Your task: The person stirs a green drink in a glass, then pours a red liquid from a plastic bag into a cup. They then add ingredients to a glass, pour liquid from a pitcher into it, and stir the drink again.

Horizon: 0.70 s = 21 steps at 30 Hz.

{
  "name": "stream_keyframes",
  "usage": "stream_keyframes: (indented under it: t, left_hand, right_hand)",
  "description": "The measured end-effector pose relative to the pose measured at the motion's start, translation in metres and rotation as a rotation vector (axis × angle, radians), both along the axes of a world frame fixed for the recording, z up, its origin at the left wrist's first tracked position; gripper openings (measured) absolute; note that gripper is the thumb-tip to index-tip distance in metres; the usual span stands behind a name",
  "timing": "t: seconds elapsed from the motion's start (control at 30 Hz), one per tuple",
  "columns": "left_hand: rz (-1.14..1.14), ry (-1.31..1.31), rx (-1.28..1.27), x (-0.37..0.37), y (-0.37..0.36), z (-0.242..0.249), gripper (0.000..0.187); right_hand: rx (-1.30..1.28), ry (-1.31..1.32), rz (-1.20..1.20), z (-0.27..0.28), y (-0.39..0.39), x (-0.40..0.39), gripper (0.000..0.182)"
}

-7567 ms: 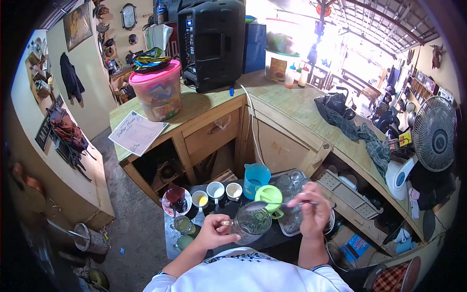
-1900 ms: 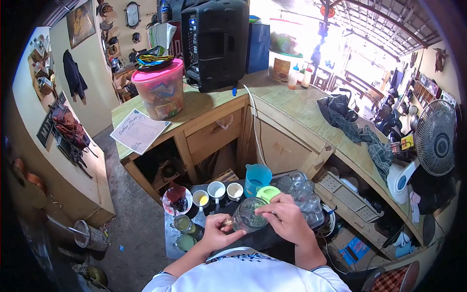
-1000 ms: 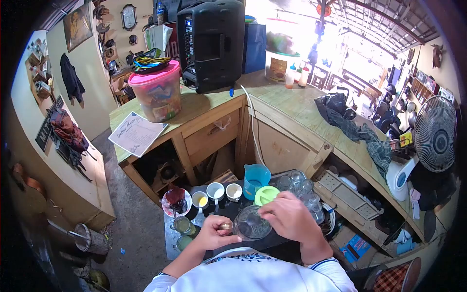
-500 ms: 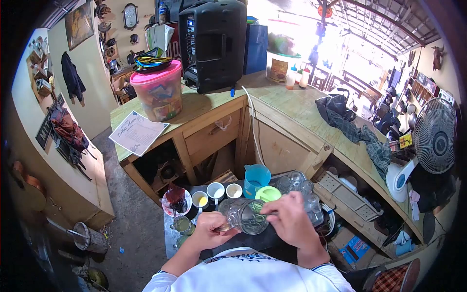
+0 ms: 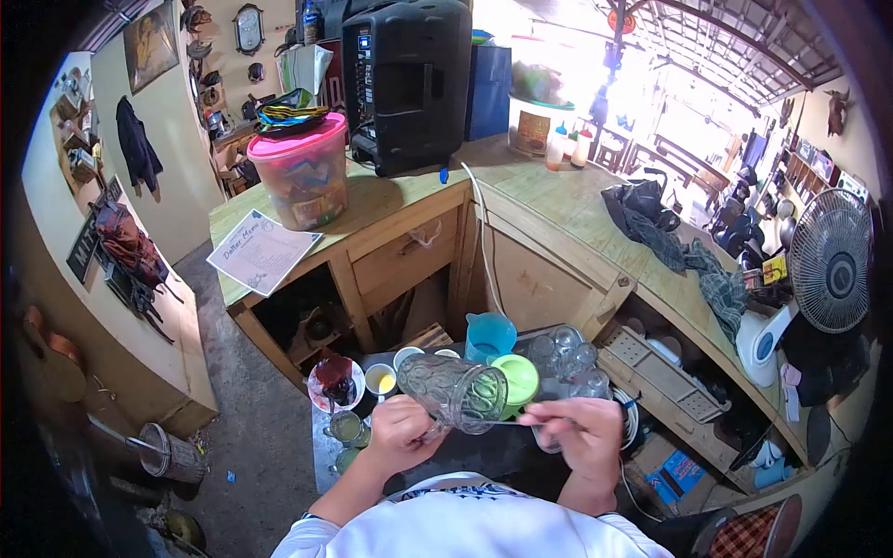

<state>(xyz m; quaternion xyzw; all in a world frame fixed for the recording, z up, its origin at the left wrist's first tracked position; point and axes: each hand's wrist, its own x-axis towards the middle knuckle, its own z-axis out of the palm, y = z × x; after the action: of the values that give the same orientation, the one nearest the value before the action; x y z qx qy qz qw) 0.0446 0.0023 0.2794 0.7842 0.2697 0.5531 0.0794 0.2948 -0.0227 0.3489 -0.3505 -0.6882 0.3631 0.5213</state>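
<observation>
My left hand (image 5: 406, 433) is closed round the handle of a large clear glass mug (image 5: 451, 386), which is tilted on its side with its mouth toward the right. My right hand (image 5: 581, 432) pinches a thin light-coloured stick or spoon handle (image 5: 507, 423) that reaches to the mug's rim. Just behind the mug's mouth is a green lid or container (image 5: 517, 379), with a blue pitcher (image 5: 491, 337) beyond it. Partly hidden by the mug, white cups (image 5: 380, 380) stand to its left.
Several clear glasses (image 5: 567, 353) stand right of the pitcher. A plate with a dark red bag (image 5: 335, 381) and a glass mug (image 5: 348, 428) are at the left. Wooden counters (image 5: 409, 219) rise behind, holding a speaker (image 5: 409, 88) and a pink-lidded tub (image 5: 299, 177). A fan (image 5: 828, 265) stands right.
The glass mug has shifted left and tipped further onto its side. My right hand has moved right and down from the mug's mouth, and the thin stick now shows.
</observation>
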Motion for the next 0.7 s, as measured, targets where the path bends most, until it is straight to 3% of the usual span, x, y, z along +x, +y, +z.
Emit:
stream_keyframes:
  t: [0.17, 0.23, 0.3, 0.37, 0.43, 0.5, 0.53, 0.7]
  left_hand:
    - [0.046, 0.078, 0.043, 0.0, -0.001, 0.002, 0.029]
    - [0.067, 0.098, 0.041, 0.001, -0.002, -0.001, 0.028]
    - [0.11, 0.098, 0.052, 0.004, -0.004, -0.003, 0.026]
    - [0.122, 0.116, 0.054, 0.007, -0.004, -0.008, 0.026]
    - [0.136, 0.138, 0.062, 0.006, -0.003, -0.008, 0.025]
    - [0.141, 0.117, 0.051, 0.005, -0.004, -0.005, 0.025]
    - [0.143, 0.116, 0.049, 0.005, -0.004, -0.005, 0.025]
    - [0.16, 0.171, 0.046, 0.007, -0.004, -0.005, 0.025]
  right_hand:
    - [0.127, -0.167, 0.134, -0.016, 0.012, -0.015, 0.021]
    - [-0.151, 0.533, 0.027, -0.023, 0.009, -0.006, 0.019]
    - [-0.195, 0.508, -0.016, -0.027, 0.012, -0.013, 0.022]
    - [-0.188, 0.201, 0.146, -0.032, 0.015, -0.032, 0.027]
    - [-0.159, 0.197, 0.121, -0.038, 0.017, -0.032, 0.031]
    - [-0.342, 0.602, 0.018, -0.039, 0.02, -0.013, 0.032]
    - [-0.322, 0.684, 0.028, -0.042, 0.023, -0.005, 0.034]
    - [-0.35, 0.447, 0.192, -0.049, 0.023, -0.027, 0.04]
